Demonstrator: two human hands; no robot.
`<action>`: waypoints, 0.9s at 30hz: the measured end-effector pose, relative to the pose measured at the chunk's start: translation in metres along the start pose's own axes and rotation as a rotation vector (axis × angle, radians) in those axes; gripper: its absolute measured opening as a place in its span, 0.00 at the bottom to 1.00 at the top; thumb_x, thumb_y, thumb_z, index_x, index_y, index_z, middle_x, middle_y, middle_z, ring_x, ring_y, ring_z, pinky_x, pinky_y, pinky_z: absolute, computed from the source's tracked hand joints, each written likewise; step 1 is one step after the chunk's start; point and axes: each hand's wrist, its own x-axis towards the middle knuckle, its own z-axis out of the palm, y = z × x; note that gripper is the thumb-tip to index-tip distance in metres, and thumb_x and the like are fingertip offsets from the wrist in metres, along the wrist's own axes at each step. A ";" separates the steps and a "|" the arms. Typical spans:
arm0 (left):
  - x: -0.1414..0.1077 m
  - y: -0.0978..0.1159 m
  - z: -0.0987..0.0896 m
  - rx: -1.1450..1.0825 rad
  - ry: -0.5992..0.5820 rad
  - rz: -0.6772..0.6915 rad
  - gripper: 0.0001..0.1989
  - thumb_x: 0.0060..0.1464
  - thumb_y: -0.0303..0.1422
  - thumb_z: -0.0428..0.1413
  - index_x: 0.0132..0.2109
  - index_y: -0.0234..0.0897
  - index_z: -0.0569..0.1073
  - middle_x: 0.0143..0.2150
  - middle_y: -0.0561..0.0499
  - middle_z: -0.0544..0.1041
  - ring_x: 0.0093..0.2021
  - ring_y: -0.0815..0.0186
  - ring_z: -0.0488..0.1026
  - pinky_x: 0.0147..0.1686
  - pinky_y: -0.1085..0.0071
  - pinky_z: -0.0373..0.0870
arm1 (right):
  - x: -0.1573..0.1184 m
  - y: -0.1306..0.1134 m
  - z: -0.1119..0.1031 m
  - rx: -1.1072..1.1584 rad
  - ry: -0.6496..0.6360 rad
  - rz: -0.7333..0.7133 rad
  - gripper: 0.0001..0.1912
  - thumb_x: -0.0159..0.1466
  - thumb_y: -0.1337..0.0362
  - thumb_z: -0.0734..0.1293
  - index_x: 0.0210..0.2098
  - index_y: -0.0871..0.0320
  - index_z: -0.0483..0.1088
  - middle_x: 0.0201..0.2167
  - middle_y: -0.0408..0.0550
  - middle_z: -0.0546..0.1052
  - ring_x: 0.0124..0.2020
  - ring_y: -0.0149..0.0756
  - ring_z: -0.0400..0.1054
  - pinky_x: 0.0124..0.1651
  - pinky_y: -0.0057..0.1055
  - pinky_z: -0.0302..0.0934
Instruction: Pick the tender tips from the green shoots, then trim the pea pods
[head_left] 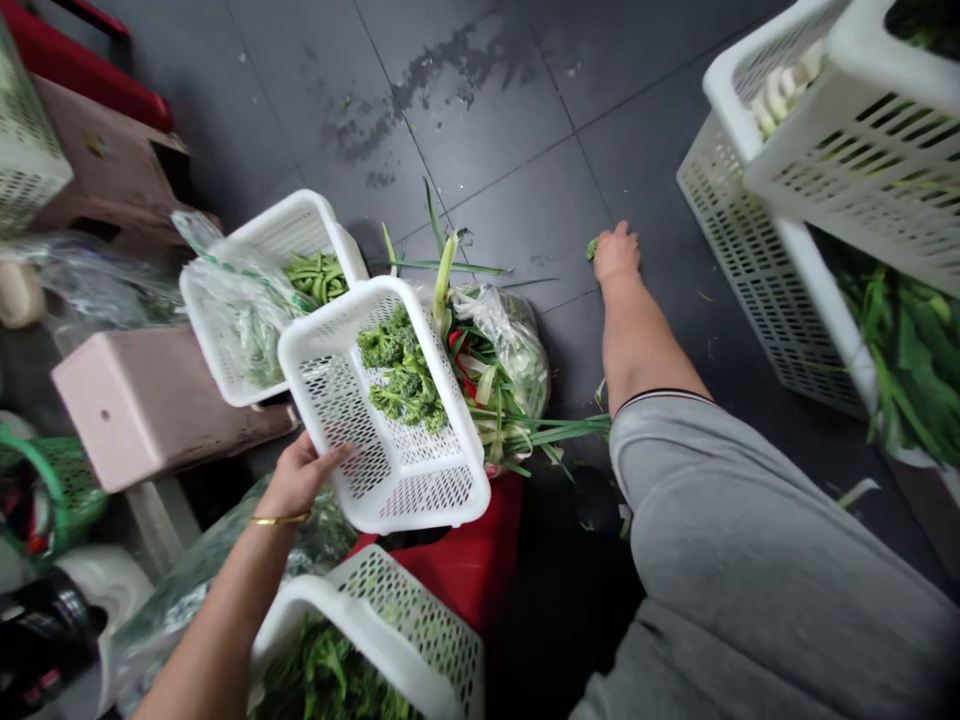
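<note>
My left hand [304, 475] grips the near left rim of a white plastic basket [450, 440], its thumb over the edge. Broccoli pieces [405, 370] lie in the basket's upper right part. Reaching out over the dark floor, my right hand [618, 252] has its fingers closed around a small green piece [592, 249], which looks like broccoli and shows at the hand's left side. Just right of the basket is a clear plastic bag [517, 340] with leafy scraps and something red.
Behind the held basket, another white basket [341, 235] has green pods and a plastic bag. A pink stool [150, 400] stands at left, a red stool [480, 550] below. Stacked vegetable baskets [750, 270] stand at right; a leafy basket [442, 620] sits at the bottom. Dark tiles [495, 150] show wet patches.
</note>
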 end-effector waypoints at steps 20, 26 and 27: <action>-0.024 0.005 0.014 0.305 0.034 0.256 0.21 0.43 0.30 0.57 0.47 0.31 0.72 0.39 0.43 0.79 0.36 0.58 0.76 0.37 0.64 0.73 | -0.325 -0.136 -0.156 0.210 -0.328 -0.995 0.29 0.62 0.54 0.63 0.62 0.45 0.58 0.59 0.45 0.66 0.58 0.43 0.61 0.58 0.43 0.59; -0.067 0.025 0.005 0.272 0.062 0.341 0.20 0.44 0.33 0.61 0.44 0.25 0.74 0.39 0.34 0.78 0.40 0.51 0.76 0.41 0.61 0.70 | -0.365 -0.134 -0.138 -0.237 -0.378 -0.508 0.40 0.60 0.46 0.63 0.63 0.63 0.52 0.54 0.62 0.71 0.53 0.49 0.67 0.51 0.39 0.62; -0.079 0.030 -0.004 0.262 0.079 0.367 0.22 0.45 0.33 0.61 0.46 0.23 0.73 0.41 0.32 0.77 0.42 0.50 0.75 0.43 0.60 0.69 | -0.372 -0.137 -0.140 -0.297 -0.394 -0.480 0.38 0.60 0.48 0.64 0.62 0.64 0.53 0.52 0.63 0.72 0.52 0.49 0.68 0.50 0.38 0.62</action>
